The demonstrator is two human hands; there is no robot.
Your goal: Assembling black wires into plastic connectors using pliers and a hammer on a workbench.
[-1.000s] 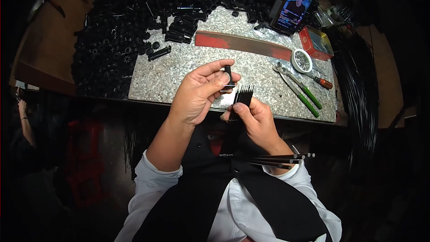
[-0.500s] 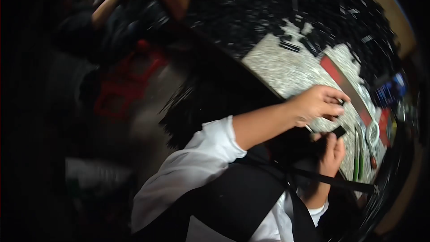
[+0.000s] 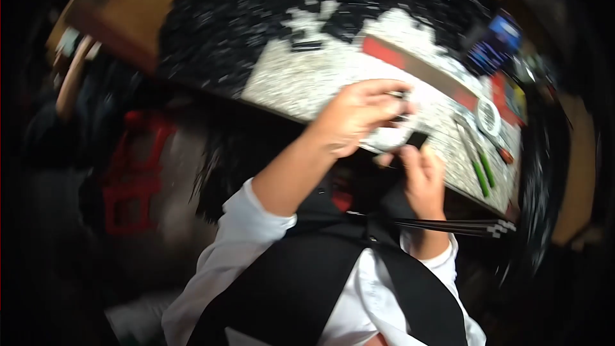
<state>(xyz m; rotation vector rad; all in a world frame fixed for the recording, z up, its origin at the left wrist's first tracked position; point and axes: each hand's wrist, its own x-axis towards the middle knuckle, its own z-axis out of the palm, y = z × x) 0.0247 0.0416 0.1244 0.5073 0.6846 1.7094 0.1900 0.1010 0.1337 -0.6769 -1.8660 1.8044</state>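
My left hand [image 3: 366, 114] reaches over the near edge of the speckled pale worktop [image 3: 285, 80]. Its fingers are curled and pinched around a small dark piece [image 3: 401, 96], blurred and partly covered by the fingertips. Close by on the right, my right hand [image 3: 424, 176] grips a flat black piece [image 3: 418, 139] between thumb and fingers, its top end sticking up. The two hands are slightly apart. Beyond them spreads a large heap of small black pieces [image 3: 224, 32], and a couple of dark strips [image 3: 307, 45] lie on the bare worktop in front of it.
Right of my hands lie a red-and-grey flat bar [image 3: 419, 72], a green-handled tool [image 3: 480, 170], a white ring [image 3: 488, 118] and a brown-red handle [image 3: 506, 155]. A blue package [image 3: 496, 41] stands behind. Red stools [image 3: 131, 208] and another person's arm [image 3: 72, 80] are at left.
The view has swung round, so the worktop and heap sit further left and more level. Both hands keep their grip and stay close together over the worktop's near edge.
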